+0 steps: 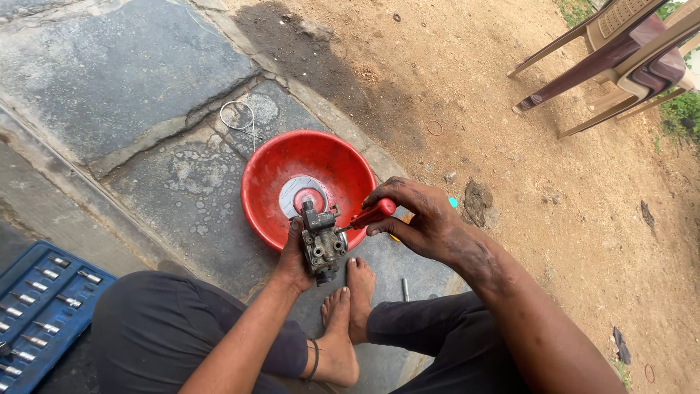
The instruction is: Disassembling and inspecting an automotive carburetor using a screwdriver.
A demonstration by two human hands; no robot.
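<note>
My left hand (293,257) grips a grey metal carburetor (321,241) from behind, holding it upright over the near rim of a red plastic bowl (339,162). My right hand (417,219) is closed around the red handle of a screwdriver (372,214), whose tip meets the right side of the carburetor. Both hands are stained dark with grease. My bare feet (348,312) rest on the stone just below the carburetor.
A blue socket set case (40,306) lies open at the lower left. A thin wire loop (238,117) sits on the stone slabs beyond the bowl. A small metal piece (405,289) lies by my foot. Plastic chairs (620,55) stand on bare dirt at upper right.
</note>
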